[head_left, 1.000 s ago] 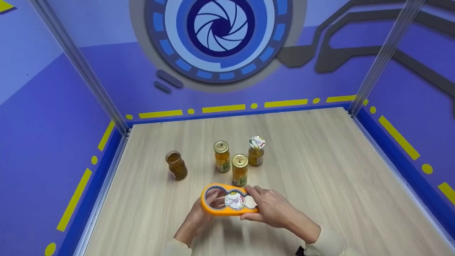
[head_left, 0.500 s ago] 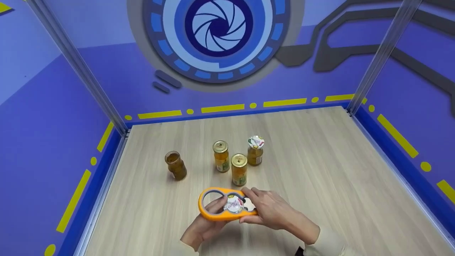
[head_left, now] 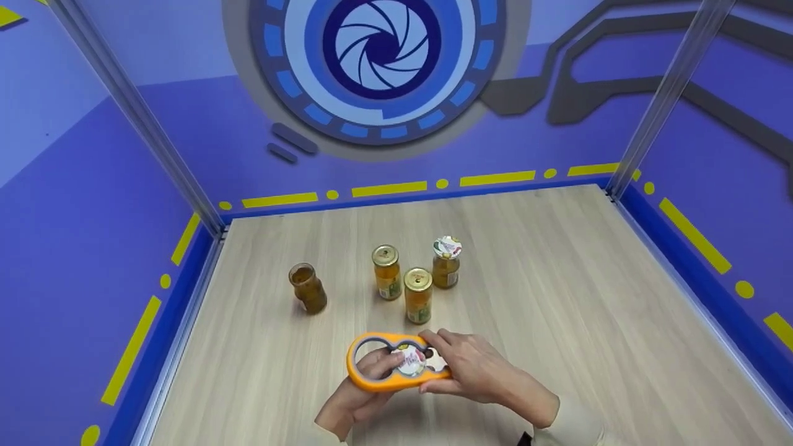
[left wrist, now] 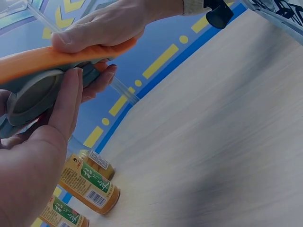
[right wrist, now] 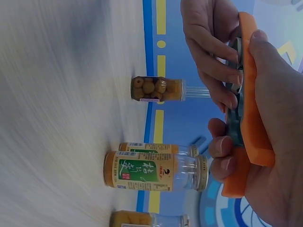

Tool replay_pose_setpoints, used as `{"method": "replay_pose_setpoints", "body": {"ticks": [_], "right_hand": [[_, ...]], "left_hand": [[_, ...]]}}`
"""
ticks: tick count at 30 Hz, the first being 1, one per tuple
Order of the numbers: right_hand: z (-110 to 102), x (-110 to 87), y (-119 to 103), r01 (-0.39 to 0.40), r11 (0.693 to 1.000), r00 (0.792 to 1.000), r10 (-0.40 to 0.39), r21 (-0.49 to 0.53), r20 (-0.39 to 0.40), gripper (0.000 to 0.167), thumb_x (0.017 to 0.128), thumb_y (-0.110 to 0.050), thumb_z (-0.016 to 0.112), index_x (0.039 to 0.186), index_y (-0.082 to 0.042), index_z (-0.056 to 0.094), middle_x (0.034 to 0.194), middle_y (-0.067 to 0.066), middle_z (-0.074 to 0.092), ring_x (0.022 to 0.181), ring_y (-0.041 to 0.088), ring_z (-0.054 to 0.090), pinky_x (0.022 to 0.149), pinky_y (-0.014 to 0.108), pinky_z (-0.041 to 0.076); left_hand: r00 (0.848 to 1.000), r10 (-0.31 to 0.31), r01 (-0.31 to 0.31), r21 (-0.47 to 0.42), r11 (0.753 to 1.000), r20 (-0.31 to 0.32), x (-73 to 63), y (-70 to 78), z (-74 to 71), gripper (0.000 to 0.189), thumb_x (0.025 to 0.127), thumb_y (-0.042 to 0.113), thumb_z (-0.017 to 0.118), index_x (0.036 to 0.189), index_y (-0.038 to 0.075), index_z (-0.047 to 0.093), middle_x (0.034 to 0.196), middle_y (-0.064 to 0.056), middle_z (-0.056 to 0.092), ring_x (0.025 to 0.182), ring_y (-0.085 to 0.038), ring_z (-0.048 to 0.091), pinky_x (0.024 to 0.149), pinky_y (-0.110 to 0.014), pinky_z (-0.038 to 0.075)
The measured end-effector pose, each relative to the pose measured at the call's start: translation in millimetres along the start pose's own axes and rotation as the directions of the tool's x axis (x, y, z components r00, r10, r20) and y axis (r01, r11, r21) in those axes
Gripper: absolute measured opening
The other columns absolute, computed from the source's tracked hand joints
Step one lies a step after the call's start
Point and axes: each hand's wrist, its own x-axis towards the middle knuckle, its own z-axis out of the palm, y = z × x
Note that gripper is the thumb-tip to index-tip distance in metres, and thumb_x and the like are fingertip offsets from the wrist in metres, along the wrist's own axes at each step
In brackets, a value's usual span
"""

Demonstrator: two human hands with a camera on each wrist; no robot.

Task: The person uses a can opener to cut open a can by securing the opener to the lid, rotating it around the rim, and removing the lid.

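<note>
Grips the orange opener (head_left: 394,382) with the right hand (head_left: 474,365) and pinches the patterned lid (head_left: 411,363) within it with the left hand (head_left: 357,399), on the near side of the front gold-lidded jar (head_left: 419,300), and could drop that lid by pushing it free unsupported.

Right hand (head_left: 474,365) has a grip on one end of a chunky orange tool (head_left: 396,383), and the left hand's (head_left: 358,397) thumb pokes through the biggest hole onto a printed lid (head_left: 414,367). Past that on the surface (head_left: 557,279): two gold-lidded jars (head_left: 419,300), a white-topped jar (head_left: 446,272) just right, a lidless one (head_left: 312,296) off left.
</note>
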Motion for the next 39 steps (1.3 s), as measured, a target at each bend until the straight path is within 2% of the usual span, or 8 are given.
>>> {"method": "replay_pose_setpoints", "body": {"ticks": [4, 10, 14, 18, 24, 32, 35, 39], "right_hand": [[0.6, 0.6, 0.5, -0.001, 1.000, 1.000, 0.001, -0.001, 0.005, 0.080, 0.090, -0.075, 0.058, 0.143, -0.016, 0.050, 0.093, -0.004, 0.057, 0.064, 0.007, 0.043, 0.056, 0.022, 0.038], [1.4, 0.6, 1.8, 0.022, 1.000, 1.000, -0.022, -0.004, -0.004, 0.080, 0.089, -0.074, 0.060, 0.143, -0.016, 0.050, 0.093, -0.005, 0.057, 0.065, 0.006, 0.042, 0.057, 0.022, 0.039], [2.0, 0.6, 3.0, 0.051, 0.999, 0.998, -0.051, -0.019, -0.041, 0.079, 0.087, -0.070, 0.067, 0.142, -0.015, 0.051, 0.091, -0.006, 0.056, 0.063, 0.005, 0.041, 0.056, 0.022, 0.038], [4.3, 1.1, 2.8, 0.060, 0.998, 0.998, -0.060, -0.013, -0.036, 0.079, 0.089, -0.072, 0.063, 0.143, -0.016, 0.050, 0.092, -0.007, 0.055, 0.064, 0.005, 0.041, 0.057, 0.021, 0.039], [2.8, 3.7, 1.7, 0.042, 0.999, 0.999, -0.041, 0.005, -0.022, 0.077, 0.090, -0.073, 0.060, 0.142, -0.017, 0.051, 0.090, -0.009, 0.053, 0.063, 0.005, 0.041, 0.057, 0.022, 0.038], [3.3, 2.6, 7.1, -0.011, 1.000, 1.000, 0.011, 0.014, 0.004, 0.078, 0.089, -0.073, 0.061, 0.142, -0.017, 0.052, 0.092, -0.005, 0.057, 0.064, 0.006, 0.043, 0.057, 0.022, 0.038], [4.6, 1.2, 10.0, -0.005, 1.000, 1.000, 0.005, 0.007, -0.004, 0.078, 0.089, -0.073, 0.060, 0.141, -0.016, 0.052, 0.092, -0.008, 0.054, 0.065, 0.006, 0.043, 0.059, 0.022, 0.039], [5.5, 0.0, 13.2, 0.010, 1.000, 1.000, -0.010, 0.000, -0.020, 0.077, 0.089, -0.072, 0.062, 0.140, -0.016, 0.053, 0.092, -0.011, 0.053, 0.065, 0.005, 0.043, 0.059, 0.022, 0.040]], "left_hand": [[1.000, -0.005, 0.005, 0.015, 1.000, 0.001, 0.4, -0.3, -2.1, 0.054, 0.107, 0.022, 0.050, 0.149, -0.011, 0.039, 0.145, -0.021, 0.056, 0.132, -0.029, 0.056, 0.109, -0.035, 0.046], [0.999, -0.024, 0.027, 0.064, 0.998, -0.040, 0.3, -0.1, -2.8, 0.052, 0.105, 0.022, 0.051, 0.146, -0.009, 0.043, 0.137, -0.016, 0.062, 0.118, -0.020, 0.062, 0.102, -0.031, 0.050], [1.000, -0.016, 0.017, 0.069, 0.997, -0.010, 0.1, -0.8, -3.8, 0.051, 0.106, 0.021, 0.049, 0.146, -0.010, 0.042, 0.137, -0.017, 0.061, 0.117, -0.019, 0.062, 0.101, -0.030, 0.050], [1.000, -0.016, 0.016, 0.042, 0.999, -0.007, -1.7, -2.4, -4.0, 0.052, 0.105, 0.018, 0.048, 0.147, -0.012, 0.040, 0.140, -0.019, 0.059, 0.121, -0.022, 0.061, 0.102, -0.031, 0.050], [0.997, -0.019, 0.016, -0.040, 0.999, -0.074, -0.5, -8.3, -2.6, 0.055, 0.104, 0.014, 0.048, 0.151, -0.010, 0.032, 0.142, -0.020, 0.056, 0.122, -0.027, 0.061, 0.104, -0.040, 0.050], [0.998, -0.011, 0.005, -0.078, 0.997, -0.069, -1.8, -12.8, -11.9, 0.054, 0.106, 0.022, 0.045, 0.153, -0.002, 0.041, 0.143, -0.023, 0.054, 0.121, -0.029, 0.061, 0.104, -0.043, 0.051], [0.993, -0.013, 0.003, -0.090, 0.996, -0.114, -4.6, -11.5, -18.2, 0.053, 0.105, 0.028, 0.046, 0.151, 0.001, 0.047, 0.144, -0.024, 0.053, 0.119, -0.029, 0.062, 0.100, -0.043, 0.052], [0.984, -0.010, -0.008, -0.103, 0.995, -0.179, -10.7, -10.0, -29.8, 0.052, 0.108, 0.030, 0.041, 0.152, 0.002, 0.044, 0.143, -0.023, 0.055, 0.119, -0.030, 0.061, 0.098, -0.044, 0.052]]}}
